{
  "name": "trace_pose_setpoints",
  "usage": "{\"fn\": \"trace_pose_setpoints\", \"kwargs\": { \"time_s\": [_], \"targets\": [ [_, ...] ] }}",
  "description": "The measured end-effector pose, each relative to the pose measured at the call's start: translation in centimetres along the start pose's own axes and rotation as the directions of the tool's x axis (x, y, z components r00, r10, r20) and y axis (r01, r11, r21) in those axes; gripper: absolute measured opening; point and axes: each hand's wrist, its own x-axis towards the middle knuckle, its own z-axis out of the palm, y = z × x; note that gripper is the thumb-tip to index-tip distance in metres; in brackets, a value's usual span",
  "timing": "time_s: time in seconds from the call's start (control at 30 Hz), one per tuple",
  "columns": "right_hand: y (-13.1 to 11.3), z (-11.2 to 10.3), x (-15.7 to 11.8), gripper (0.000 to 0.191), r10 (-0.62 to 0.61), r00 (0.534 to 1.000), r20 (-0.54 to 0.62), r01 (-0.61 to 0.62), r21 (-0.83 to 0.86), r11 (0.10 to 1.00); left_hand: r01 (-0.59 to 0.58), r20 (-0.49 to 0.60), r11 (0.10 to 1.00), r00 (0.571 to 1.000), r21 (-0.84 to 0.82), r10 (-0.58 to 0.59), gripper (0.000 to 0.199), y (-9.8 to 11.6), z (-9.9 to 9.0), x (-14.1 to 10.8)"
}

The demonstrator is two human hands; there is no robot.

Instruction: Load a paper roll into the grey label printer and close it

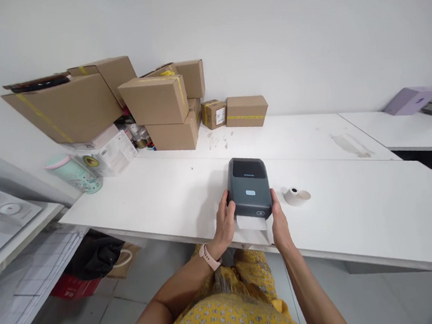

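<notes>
Holds one dark grey printer [249,187] between left hand [225,225] and right hand [280,224], fingers and palms pressed to its opposite sides, near the front edge of the worktop [357,204]. Looks closed on top, with one paper strip [251,223] out at the front, between the two hands; to judge by that, seems loaded with paper and done up. Cannot tell from here whether anything remains to be done to it, nor whether fully set down or slightly lifted. Just beside the right hand, on its outer side, see one loose paper roll [295,198], tail end curling away from it. Beyond both hands, towards the wall, count two small cardboard boxes [247,111], side by side. Beyond the left hand and off to its left, count at least six larger cardboard boxes [156,100], piled up and partly hidden, plus one white printed carton [116,154] and one mint tumbler [74,173], leaning against it or just beside it. Far out past the right hand, find one lilac box [412,101].
</notes>
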Motion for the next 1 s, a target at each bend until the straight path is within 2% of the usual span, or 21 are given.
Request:
{"fn": "trace_pose_setpoints", "kwargs": {
  "time_s": [0.13, 0.23, 0.33, 0.43, 0.53, 0.6, 0.7, 0.83, 0.93, 1.0],
  "targets": [
    [0.9, -0.2, -0.1, 0.066, -0.054, 0.998, 0.033, 0.058, -0.108, 0.992, -0.041, -0.004, 0.999, 0.999, 0.025, 0.041, 0.059, -0.3, -0.1, -0.1],
    [0.1, -0.6, 0.3, 0.062, -0.113, 0.992, 0.055, 0.122, -0.207, 0.971, -0.064, -0.006, 0.997, 0.998, 0.033, 0.064, 0.059, 0.5, -0.2, 0.2],
    [-2.5, -0.7, 1.9, 0.059, -0.261, 0.964, 0.046, 0.264, -0.284, 0.922, -0.167, -0.01, 0.986, 0.986, 0.015, 0.167, 0.054, 2.4, -0.4, 1.8],
    [-6.3, -0.2, 5.0, 0.059, -0.444, 0.895, 0.048, 0.431, -0.349, 0.832, -0.277, -0.015, 0.957, 0.961, -0.09, 0.277, 0.049, 4.5, -0.7, 4.7],
    [-9.8, 0.9, 8.9, 0.057, -0.578, 0.815, 0.04, 0.547, -0.383, 0.745, -0.278, -0.023, 0.953, 0.96, -0.121, 0.277, 0.044, 5.4, -1.0, 7.9],
    [-11.5, 1.6, 11.4, 0.056, -0.613, 0.79, 0.015, 0.564, -0.408, 0.718, -0.251, -0.028, 0.967, 0.968, -0.05, 0.25, 0.037, 4.8, -1.2, 9.6],
    [-13.1, 2.4, 15.0, 0.057, -0.593, 0.805, -0.025, 0.521, -0.451, 0.725, -0.216, -0.017, 0.968, 0.975, 0.129, 0.22, 0.026, 2.8, -1.3, 10.8],
    [-13.9, 3.1, 19.6, 0.059, -0.482, 0.87, -0.101, 0.401, -0.423, 0.813, -0.153, 0.008, 0.94, 0.987, 0.306, 0.158, 0.024, 0.4, -1.2, 10.7],
    [-14.1, 3.4, 22.3, 0.058, -0.354, 0.926, -0.128, 0.288, -0.364, 0.886, -0.129, 0.043, 0.921, 0.992, 0.367, 0.121, 0.028, -0.3, -1.1, 10.1],
    [-14.1, 3.4, 23.3, 0.059, -0.298, 0.948, -0.109, 0.247, -0.336, 0.909, -0.113, 0.056, 0.919, 0.993, 0.379, 0.099, 0.032, -0.3, -1.0, 9.8]
  ]
}}
